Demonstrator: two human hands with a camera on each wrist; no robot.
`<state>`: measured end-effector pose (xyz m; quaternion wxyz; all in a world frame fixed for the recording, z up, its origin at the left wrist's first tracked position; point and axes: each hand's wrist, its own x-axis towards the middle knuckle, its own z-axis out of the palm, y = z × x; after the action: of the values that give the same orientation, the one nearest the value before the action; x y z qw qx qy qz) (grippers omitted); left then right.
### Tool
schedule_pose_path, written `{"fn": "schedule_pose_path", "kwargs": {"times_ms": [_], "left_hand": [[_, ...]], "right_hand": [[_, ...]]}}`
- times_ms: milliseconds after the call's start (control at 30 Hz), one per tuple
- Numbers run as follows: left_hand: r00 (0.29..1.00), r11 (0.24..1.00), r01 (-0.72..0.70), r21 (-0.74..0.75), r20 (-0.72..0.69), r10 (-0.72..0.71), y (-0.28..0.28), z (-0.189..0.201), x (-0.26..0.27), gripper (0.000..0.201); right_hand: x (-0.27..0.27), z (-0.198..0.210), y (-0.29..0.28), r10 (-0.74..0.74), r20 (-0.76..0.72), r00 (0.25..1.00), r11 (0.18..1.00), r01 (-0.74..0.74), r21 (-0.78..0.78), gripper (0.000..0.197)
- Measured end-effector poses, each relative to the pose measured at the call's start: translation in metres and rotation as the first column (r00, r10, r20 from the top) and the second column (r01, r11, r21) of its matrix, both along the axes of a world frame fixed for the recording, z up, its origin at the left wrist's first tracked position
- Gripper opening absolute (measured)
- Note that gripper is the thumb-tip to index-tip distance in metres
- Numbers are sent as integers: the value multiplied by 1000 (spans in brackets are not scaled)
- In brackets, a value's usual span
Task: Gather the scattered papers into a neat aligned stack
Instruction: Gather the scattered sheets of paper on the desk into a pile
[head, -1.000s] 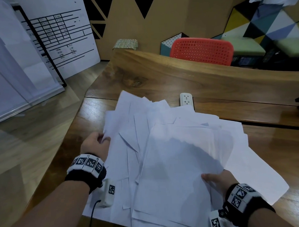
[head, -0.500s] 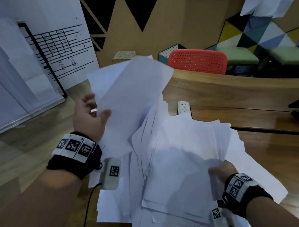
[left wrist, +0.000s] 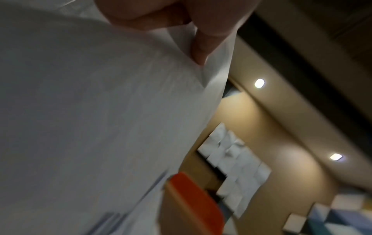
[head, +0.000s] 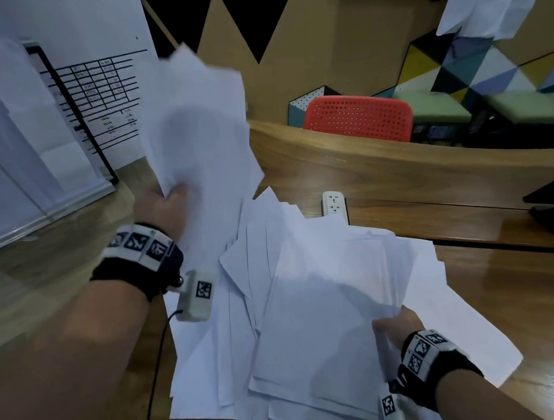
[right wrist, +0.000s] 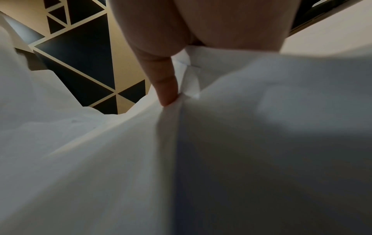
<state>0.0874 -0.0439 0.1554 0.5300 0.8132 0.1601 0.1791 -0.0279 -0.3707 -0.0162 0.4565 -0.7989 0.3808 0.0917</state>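
Note:
White paper sheets (head: 250,274) lie fanned and overlapping on the wooden table (head: 495,289). My left hand (head: 164,205) grips a bunch of sheets (head: 195,124) by their lower edge and holds them upright above the table's left side; in the left wrist view the thumb (left wrist: 203,46) presses on that paper (left wrist: 90,119). My right hand (head: 395,325) pinches the right edge of a thicker bundle (head: 331,318) near the front; the right wrist view shows a finger (right wrist: 165,85) pressed into the paper (right wrist: 241,151).
A white power strip (head: 334,204) lies just behind the papers. A raised wooden ledge (head: 362,161) runs behind the table, with a red chair back (head: 357,119) beyond it. A whiteboard with a printed table (head: 99,100) leans at the left. A dark object (head: 551,204) sits at the right edge.
My left hand has taken a bunch of sheets off the left of the pile and raised them upright. The right hand keeps its hold on the front bundle.

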Motion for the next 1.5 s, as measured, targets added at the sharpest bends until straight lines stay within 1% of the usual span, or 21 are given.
{"fn": "schedule_pose_path", "kwargs": {"times_ms": [167,233,300,367,433,467,500,600,700,767,800,867,900,933,967,1033,1100,1200,1333,1433,1500], "left_hand": [[966,940,24,-341,252,66,-18,53,-12,4],[968,895,75,-440,247,40,-21,58,-17,11],[983,859,106,-501,185,-14,-18,50,-18,21],[990,845,135,-517,105,-94,-13,26,-14,15],[984,897,127,-424,-60,-167,-16,-5,-14,5],[971,933,109,-343,-163,-174,-18,-21,-18,16],[948,966,119,-229,-262,-179,-20,-39,-23,23],[844,961,273,44,-491,-217,-22,-89,-38,32],[764,933,356,56,-592,-256,-30,-123,-50,47],[700,870,490,54,-619,-356,-41,-140,-56,50],[635,808,587,42,-643,-428,-47,-148,-59,51],[484,683,730,8,-711,-510,-58,-156,-60,48],[452,655,756,9,-731,-511,-60,-155,-57,44],[483,663,746,58,-732,-480,-60,-154,-54,44],[565,701,695,157,-722,-398,-57,-154,-48,47],[721,805,476,355,-682,-125,-46,-146,-40,59],[723,915,276,295,-690,4,-34,-140,-33,65],[679,976,213,35,-724,-122,-24,-142,-25,61],[796,980,174,-94,-573,-196,-23,-148,-22,11],[864,995,49,-87,-496,-86,-20,-139,-20,29],[875,999,0,-49,-484,-23,-17,-135,-20,38]], "right_hand": [[0,4,-1,34,-12,999,999,-34,-6,20],[-1,3,-1,32,-11,999,999,-32,0,20],[-1,0,-3,8,5,1000,999,-8,32,21],[-1,-5,-8,-22,6,1000,997,21,80,23],[-2,-7,-12,-26,2,1000,991,25,128,29],[-2,-9,-15,-29,-2,1000,987,29,156,37],[-3,-10,-17,-31,-16,999,983,34,182,41],[-5,-9,-20,-83,-6,997,958,81,275,14],[-6,-10,-21,-160,-34,987,847,155,508,31],[-5,-4,-14,-129,-29,991,787,120,605,25],[-5,0,-8,-101,10,995,803,75,591,24],[-2,-3,-2,-12,67,998,930,-14,368,42],[-1,-5,-1,30,60,998,963,-45,267,43],[0,-7,0,33,53,998,979,-42,199,36],[1,-9,-3,18,39,999,987,-24,161,28],[1,-14,-9,-49,25,998,991,46,125,29],[0,-20,-13,-93,27,995,987,88,135,38],[0,-27,-16,-104,11,994,982,101,161,44],[3,-34,-18,-112,9,994,980,109,168,47],[2,-36,-19,-115,10,993,976,111,185,45],[2,-35,-20,-113,14,994,977,109,181,42]]}}
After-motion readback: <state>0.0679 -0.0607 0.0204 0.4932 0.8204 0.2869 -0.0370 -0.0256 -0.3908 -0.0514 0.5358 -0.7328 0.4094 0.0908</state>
